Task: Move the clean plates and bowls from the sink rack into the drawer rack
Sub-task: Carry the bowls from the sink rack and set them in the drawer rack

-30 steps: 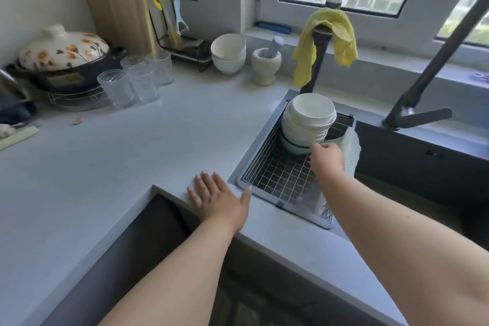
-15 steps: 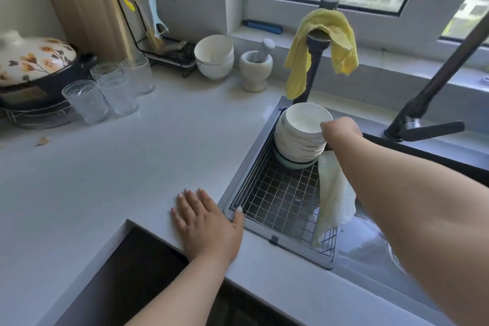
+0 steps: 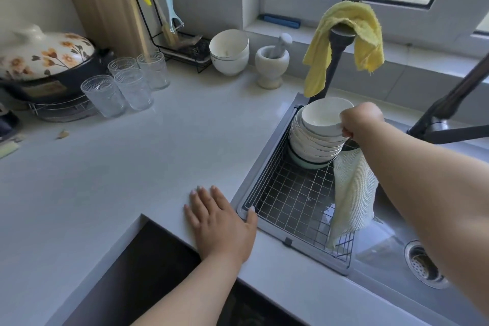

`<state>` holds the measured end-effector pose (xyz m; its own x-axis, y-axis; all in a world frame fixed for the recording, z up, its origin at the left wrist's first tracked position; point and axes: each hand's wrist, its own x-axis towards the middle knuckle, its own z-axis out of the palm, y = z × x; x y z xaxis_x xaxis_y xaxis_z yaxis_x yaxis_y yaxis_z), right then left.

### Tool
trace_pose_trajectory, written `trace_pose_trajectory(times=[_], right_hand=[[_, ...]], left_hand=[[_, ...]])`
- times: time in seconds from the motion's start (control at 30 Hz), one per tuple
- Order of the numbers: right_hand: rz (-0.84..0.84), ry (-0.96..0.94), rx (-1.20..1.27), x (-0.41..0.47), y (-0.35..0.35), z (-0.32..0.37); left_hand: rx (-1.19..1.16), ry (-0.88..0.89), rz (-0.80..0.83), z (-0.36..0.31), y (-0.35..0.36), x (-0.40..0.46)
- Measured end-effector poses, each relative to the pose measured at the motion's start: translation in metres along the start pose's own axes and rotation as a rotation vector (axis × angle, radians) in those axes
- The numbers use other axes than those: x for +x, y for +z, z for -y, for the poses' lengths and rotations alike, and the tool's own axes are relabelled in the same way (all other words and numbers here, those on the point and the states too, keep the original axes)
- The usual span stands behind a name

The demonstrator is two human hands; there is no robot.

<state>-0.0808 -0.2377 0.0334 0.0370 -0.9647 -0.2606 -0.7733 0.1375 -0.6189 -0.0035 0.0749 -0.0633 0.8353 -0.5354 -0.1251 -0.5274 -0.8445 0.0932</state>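
A stack of white bowls point(image 3: 313, 145) on a pale green dish stands at the far end of the wire sink rack point(image 3: 293, 201). My right hand point(image 3: 361, 120) grips the right rim of the top white bowl point(image 3: 321, 116), which is tilted up off the stack. My left hand point(image 3: 221, 222) lies flat on the counter with fingers spread, its thumb on the rack's near-left corner. The dark opening below the counter edge point(image 3: 148, 272) is mostly in shadow, so no drawer rack can be made out.
A pale cloth point(image 3: 352, 196) hangs over the rack's right side. A yellow cloth point(image 3: 349, 34) drapes a dark tap, with another tap point(image 3: 449, 108) at the right. Glasses point(image 3: 127, 85), a floral pot point(image 3: 45, 58), white bowls point(image 3: 229, 51) and a mortar point(image 3: 271, 63) stand on the counter.
My right hand went from the stack's near side to its right rim and has tilted the top bowl up. The view shifted closer; my left hand stays on the counter.
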Motion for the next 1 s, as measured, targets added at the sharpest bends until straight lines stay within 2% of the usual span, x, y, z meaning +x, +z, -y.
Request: trace_pose_trajectory(times=[0.07, 0.2, 0.4, 0.53, 0.63, 0.7, 0.77, 0.9, 1.0], right_hand=[[-0.100, -0.002, 0.131, -0.005, -0.002, 0.001], [-0.151, -0.022, 0.280, -0.028, -0.009, -0.005], [-0.057, -0.016, 0.444, -0.088, 0.000, -0.031], [0.043, -0.107, 0.501, -0.140, 0.012, -0.040], [0.164, -0.153, 0.473, -0.177, 0.021, -0.044], [0.247, -0.189, 0.449, -0.200, 0.028, -0.045], [0.316, -0.232, 0.414, -0.222, 0.035, -0.046], [0.421, -0.323, 0.324, -0.266, 0.052, -0.045], [0.498, -0.383, 0.278, -0.300, 0.063, -0.042]], left_hand=[[-0.009, 0.004, -0.001, 0.000, 0.000, 0.000], [-0.014, 0.003, -0.012, 0.000, 0.000, 0.000], [-0.056, 0.008, -0.011, 0.001, 0.001, 0.000], [-0.169, 0.095, 0.056, 0.012, -0.006, 0.003], [-0.488, 0.149, 0.234, 0.031, -0.017, 0.015], [-1.007, 0.028, 0.343, 0.044, -0.033, 0.014], [-1.426, -0.135, 0.354, 0.057, -0.048, -0.001], [-1.808, -0.212, 0.379, 0.081, -0.065, -0.050], [-1.931, -0.223, 0.351, 0.107, -0.065, -0.085]])
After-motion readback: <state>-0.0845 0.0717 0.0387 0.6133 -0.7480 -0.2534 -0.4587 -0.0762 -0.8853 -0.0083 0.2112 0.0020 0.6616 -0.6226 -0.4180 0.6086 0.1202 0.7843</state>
